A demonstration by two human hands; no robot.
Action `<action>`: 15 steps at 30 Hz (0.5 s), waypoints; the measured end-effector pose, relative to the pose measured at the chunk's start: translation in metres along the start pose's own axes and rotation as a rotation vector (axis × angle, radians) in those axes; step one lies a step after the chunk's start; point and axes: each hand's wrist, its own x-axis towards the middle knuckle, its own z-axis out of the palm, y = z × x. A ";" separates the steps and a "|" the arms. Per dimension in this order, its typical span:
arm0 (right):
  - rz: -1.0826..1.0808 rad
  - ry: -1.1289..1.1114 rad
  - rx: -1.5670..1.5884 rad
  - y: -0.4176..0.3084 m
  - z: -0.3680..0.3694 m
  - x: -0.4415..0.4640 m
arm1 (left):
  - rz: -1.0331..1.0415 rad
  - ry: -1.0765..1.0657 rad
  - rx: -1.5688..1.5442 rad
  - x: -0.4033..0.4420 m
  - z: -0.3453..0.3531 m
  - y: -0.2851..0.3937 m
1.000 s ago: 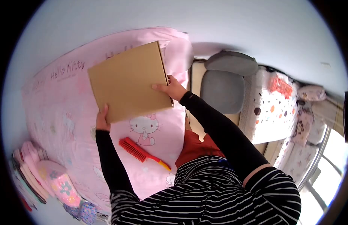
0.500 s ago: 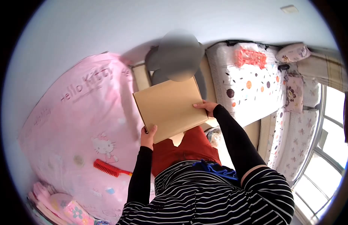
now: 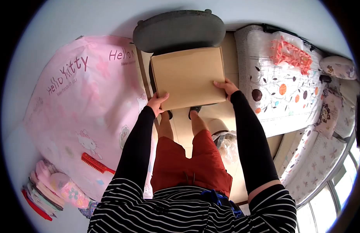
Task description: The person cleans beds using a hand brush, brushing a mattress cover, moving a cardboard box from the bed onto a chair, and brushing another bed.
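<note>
A closed, flat brown cardboard box [image 3: 189, 77] is held level between my two hands. My left hand [image 3: 157, 104] grips its near left corner, thumb on the top face. On the right edge, my right hand [image 3: 227, 88] holds on the same way, with its thumb on top and the other fingers mostly hidden beneath. The box is over or on the seat of a dark grey chair [image 3: 179, 31]; whether it touches the seat I cannot tell.
On the left lies a pink Hello Kitty bedspread [image 3: 79, 105] with a red brush [image 3: 96, 163] and folded cloths [image 3: 46, 190]. To the right, a sofa with a patterned cover [image 3: 277, 93] bears a coral-coloured basket [image 3: 291, 56]. A bin with a plastic liner [image 3: 226, 145] stands by my legs.
Both hands have carried the box forward, away from my body, toward the chair. It now sits straighter, and the chair back shows clearly instead of blurred. My view has shifted.
</note>
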 end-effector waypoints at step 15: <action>-0.422 0.608 -0.957 0.023 -0.028 0.044 | 0.330 0.775 0.904 -0.018 0.034 -0.013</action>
